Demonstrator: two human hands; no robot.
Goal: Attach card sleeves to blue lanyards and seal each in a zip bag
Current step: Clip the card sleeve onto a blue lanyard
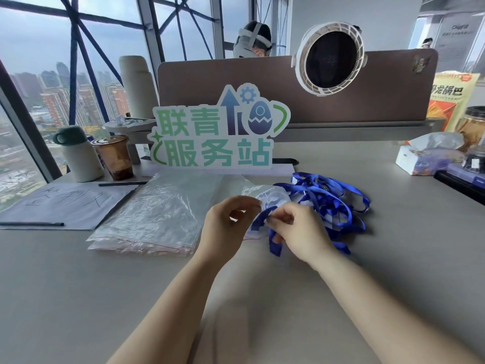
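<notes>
A tangled pile of blue lanyards [333,203] lies on the grey table right of centre. My left hand [225,227] pinches the edge of a clear zip bag [270,198] that bulges upward between my hands. My right hand [299,232] grips a blue lanyard strap [262,219] at the bag's mouth; loops of that strap hang below my fingers. A stack of flat clear zip bags [154,219] with red seal lines lies to the left of my hands. Whether a card sleeve sits inside the held bag is too blurred to tell.
A cut-out sign with green characters [215,137] stands behind the bags. At the left are a coffee cup [115,156], a pale flask [78,153] and a handwritten sheet [63,203] with pens. A tissue box [425,158] and snack packs sit at the right. A person sits behind the partition.
</notes>
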